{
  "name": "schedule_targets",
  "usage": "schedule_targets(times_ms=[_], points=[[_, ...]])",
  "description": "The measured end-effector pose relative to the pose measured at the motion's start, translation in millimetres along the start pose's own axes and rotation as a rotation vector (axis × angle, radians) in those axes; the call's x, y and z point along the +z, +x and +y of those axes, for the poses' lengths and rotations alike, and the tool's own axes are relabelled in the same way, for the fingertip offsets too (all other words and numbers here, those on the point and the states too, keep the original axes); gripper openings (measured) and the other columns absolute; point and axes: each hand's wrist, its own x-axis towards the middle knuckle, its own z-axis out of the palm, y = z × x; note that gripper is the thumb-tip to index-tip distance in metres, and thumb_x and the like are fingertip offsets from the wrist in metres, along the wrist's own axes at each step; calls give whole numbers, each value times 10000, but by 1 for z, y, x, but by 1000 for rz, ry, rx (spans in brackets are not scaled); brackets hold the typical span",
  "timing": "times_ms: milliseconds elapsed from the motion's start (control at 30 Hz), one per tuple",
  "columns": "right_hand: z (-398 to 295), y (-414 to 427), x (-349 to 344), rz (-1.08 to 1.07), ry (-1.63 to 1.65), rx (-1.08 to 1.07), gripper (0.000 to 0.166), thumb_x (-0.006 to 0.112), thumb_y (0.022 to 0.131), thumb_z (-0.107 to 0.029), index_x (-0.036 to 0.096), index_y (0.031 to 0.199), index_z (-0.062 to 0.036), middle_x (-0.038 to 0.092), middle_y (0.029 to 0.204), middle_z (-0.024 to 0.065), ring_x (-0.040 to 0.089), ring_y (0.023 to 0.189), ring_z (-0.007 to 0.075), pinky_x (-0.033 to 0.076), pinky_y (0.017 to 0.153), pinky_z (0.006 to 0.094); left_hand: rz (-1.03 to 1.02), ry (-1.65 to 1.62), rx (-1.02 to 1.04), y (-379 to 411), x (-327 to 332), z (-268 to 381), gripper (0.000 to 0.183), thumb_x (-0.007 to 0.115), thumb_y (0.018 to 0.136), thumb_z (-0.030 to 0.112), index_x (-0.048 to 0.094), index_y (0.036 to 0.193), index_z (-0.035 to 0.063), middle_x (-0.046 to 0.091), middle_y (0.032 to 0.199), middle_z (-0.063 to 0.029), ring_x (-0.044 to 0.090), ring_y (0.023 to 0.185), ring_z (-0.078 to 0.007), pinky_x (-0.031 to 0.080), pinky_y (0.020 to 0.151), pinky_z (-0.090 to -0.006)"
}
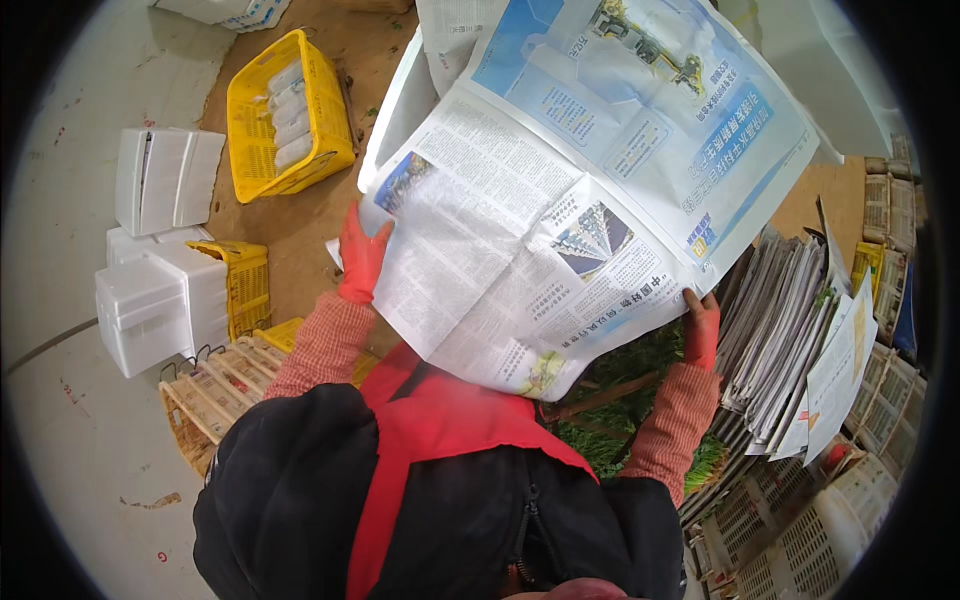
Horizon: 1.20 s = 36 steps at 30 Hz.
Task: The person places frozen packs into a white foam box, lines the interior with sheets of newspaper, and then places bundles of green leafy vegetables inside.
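A wide newspaper sheet (480,247) is spread open in front of my chest, creased down its middle. My left hand (361,255), in a red rubber glove, pinches its left edge. At the near right edge my right hand (702,326), gloved the same way, grips the paper near a corner. The sheet hides most of a white foam box (394,109) behind it. More newsprint (454,37) hangs over that box's far side. Under the sheet's near right side, green leafy vegetables (600,442) show in part.
A tall stack of folded newspapers (780,337) stands close to my right arm. A yellow plastic crate (330,112) holding white wrapped bundles sits at the far left. White foam boxes (161,300) and a slatted crate (225,390) lie left; basket crates (795,547) are at the lower right.
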Motion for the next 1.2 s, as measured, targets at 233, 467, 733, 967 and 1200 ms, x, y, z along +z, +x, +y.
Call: schedule_targets(times_ms=[233,467,733,967,1200], points=[[21,-45,20,147,108,7,333,606,832,-84,544,1137,32,623,1012,70,582,865,155,443,761,276,-533,-482,-652,-2,13,-44,599,705,734,198,463,1222,-52,620,938,-105,587,731,-152,470,640,-259],[20,-44,30,37,234,-24,363,572,861,-135,501,1181,20,601,1065,85,587,893,184,449,787,289,-191,-644,-378,1,54,-20,705,702,714,151,374,1307,-44,407,1346,-193,399,1226,-273,317,1008,-332],[73,-89,71,110,294,131,476,670,763,-42,490,1199,20,559,1148,79,528,1023,193,396,896,319,-309,-630,-443,29,29,-14,205,651,772,125,588,915,-7,590,833,-29,524,739,-115,428,671,-245],[46,-88,36,143,-17,-73,415,722,730,-86,572,1104,11,615,1015,82,583,904,191,466,788,316,-601,-1010,-177,2,-142,15,64,639,757,36,590,795,20,593,1076,-99,541,971,-169,417,866,-293],[119,-113,33,-6,-147,308,363,745,700,-86,613,1018,27,645,949,87,599,831,181,473,757,311,-800,-654,-363,-71,-114,-106,104,639,738,14,584,827,11,545,1186,-93,501,1070,-187,400,897,-301]])
